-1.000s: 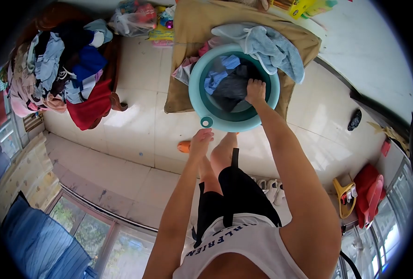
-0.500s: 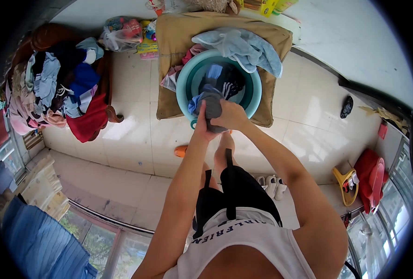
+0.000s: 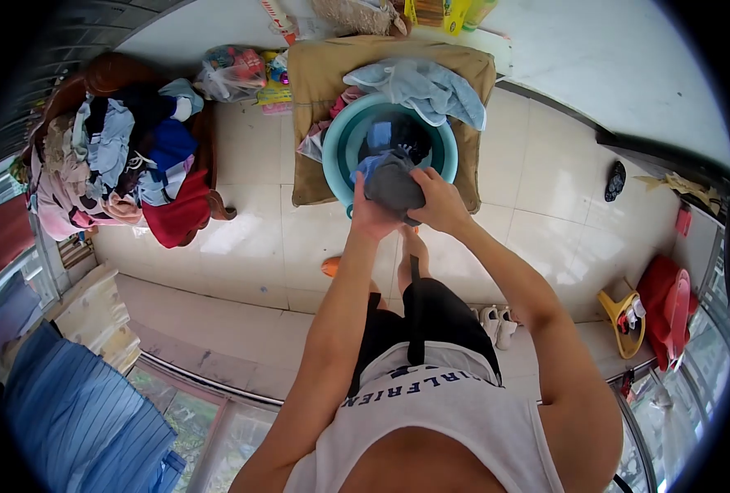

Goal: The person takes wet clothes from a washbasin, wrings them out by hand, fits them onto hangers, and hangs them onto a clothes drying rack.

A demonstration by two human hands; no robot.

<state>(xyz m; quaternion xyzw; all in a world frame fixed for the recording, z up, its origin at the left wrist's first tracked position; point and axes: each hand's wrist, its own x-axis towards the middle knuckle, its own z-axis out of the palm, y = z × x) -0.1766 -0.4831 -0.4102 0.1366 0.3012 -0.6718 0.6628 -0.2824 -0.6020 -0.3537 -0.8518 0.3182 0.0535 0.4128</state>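
Note:
A bunched dark grey garment [image 3: 394,184] with a blue part is gripped between my two hands, at the near side of a teal basin [image 3: 451,160]. My left hand [image 3: 375,218] is closed on its left and lower side. My right hand [image 3: 439,201] grips its right edge, fingers bent over the cloth. Dark and blue clothes [image 3: 410,135] lie inside the basin, partly hidden by the grey garment. A light blue towel [image 3: 418,82] drapes over the basin's far rim and the brown cloth cover [image 3: 311,62] beneath.
On the left, a brown chair [image 3: 106,72] carries a heap of clothes [image 3: 106,148]. An orange slipper [image 3: 330,266] and white shoes [image 3: 506,327] are on the floor near my legs. A yellow stool [image 3: 619,324] and a red basin [image 3: 679,308] stand at the right.
The grey garment looks wider and more spread between my hands, and my right hand has moved to its right edge. The whole view has shifted slightly.

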